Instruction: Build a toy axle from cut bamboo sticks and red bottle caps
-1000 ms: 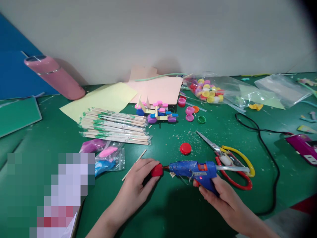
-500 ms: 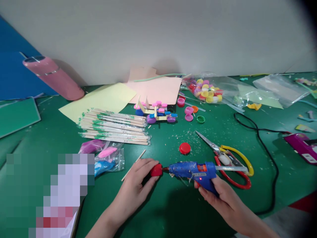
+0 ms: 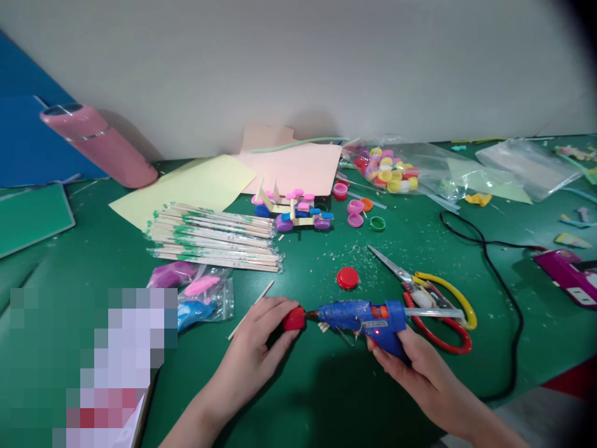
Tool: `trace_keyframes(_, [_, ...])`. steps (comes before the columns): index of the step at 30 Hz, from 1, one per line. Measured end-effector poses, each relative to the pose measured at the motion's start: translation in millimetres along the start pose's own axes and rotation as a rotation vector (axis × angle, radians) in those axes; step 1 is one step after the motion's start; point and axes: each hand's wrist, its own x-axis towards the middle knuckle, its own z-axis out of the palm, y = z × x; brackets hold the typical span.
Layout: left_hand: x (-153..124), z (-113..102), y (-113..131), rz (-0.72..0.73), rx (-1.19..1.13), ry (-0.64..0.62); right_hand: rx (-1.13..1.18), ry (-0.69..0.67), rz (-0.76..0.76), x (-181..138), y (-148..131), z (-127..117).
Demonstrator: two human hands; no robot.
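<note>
Between thumb and fingers, my left hand (image 3: pixel 261 339) pinches a red bottle cap (image 3: pixel 293 319) just above the table. My right hand (image 3: pixel 410 367) is wrapped round the handle of a blue hot glue gun (image 3: pixel 361 316), whose small red light glows. The gun's nozzle points left and meets the side of the cap; a clear glue stick (image 3: pixel 431 313) juts from its back. Beyond the gun a second red cap (image 3: pixel 347 278) lies flat. Scissors (image 3: pixel 415 283) with red and yellow handles lie behind the glue stick.
Wrapped chopsticks (image 3: pixel 214 239) and small model cars (image 3: pixel 305 219) lie at the back. A bag of colourful caps (image 3: pixel 387 171) rests near the wall. At the left stands a pink bottle (image 3: pixel 102 146). A black cord (image 3: pixel 517 323) runs to a purple power strip (image 3: pixel 566 274).
Both hands, the red cap and the glue gun hold almost the same place. The whole view has shifted very slightly.
</note>
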Motion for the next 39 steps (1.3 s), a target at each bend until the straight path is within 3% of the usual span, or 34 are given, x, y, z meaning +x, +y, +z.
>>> trace_keyframes(14, [0.1,0.6,-1.6,-0.011,0.007,-0.010,0.033,-0.029,0.008,-3.7,-1.3,-1.1])
trace_keyframes(19, [-0.6,0.0,-0.9,-0.013,0.006,-0.023,0.031,0.027,0.008,-6.1,0.4,0.6])
trace_keyframes(30, [0.0,0.0,-0.7,-0.017,-0.004,-0.043,0.054,-0.061,0.031,0.1,-0.2,0.5])
trace_keyframes(39, [-2.4,2.0,-2.9,-0.024,0.001,-0.041,0.057,-0.057,0.027,3.5,0.7,0.8])
